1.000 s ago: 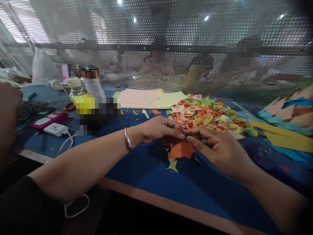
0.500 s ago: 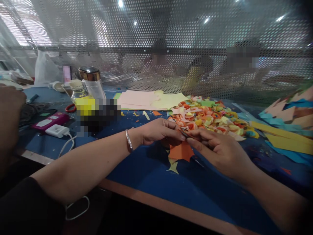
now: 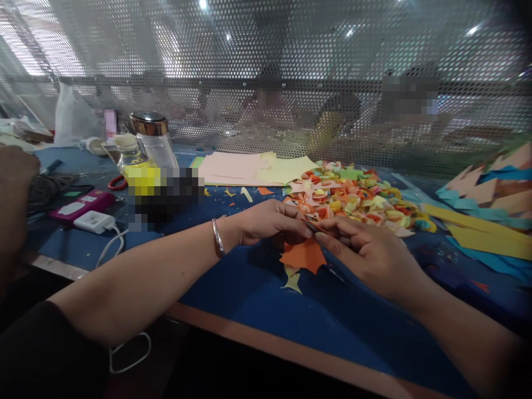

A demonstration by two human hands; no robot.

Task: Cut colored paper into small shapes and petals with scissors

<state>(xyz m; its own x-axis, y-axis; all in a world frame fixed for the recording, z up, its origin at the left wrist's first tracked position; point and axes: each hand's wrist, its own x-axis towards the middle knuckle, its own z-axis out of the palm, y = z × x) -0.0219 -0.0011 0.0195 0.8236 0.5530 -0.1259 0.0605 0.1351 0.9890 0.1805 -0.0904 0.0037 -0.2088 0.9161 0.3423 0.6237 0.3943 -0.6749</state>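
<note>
Orange paper: it has turned a little and slid a bit to the left since the last look, while both hands stay nearly the same.
Left fingers: bent shut, pinching the orange paper, which sticks out under them.
Right fingers: pinched on a thin dark thing, too small to name, close to the left fingers.
Paper pile: lots of curly bits and pointy stars, orange, yellow, pink and green, all heaped up just behind the hands.
Flat sheets: smooth and thin, pink and pale yellow, lying behind the left hand.
Back wall: shiny gray metal, full of little round holes.
Table: flat and blue, with a brown front edge. Blue top shows between the hands and that edge, giving room at the front; the pile is close at the back.
Yellow scrap: thin, with sharp points, lying just below the orange paper.
Orange paper's look: bright and flat, with pointy corners and curved-in sides; its top is hidden by the hand.
</note>
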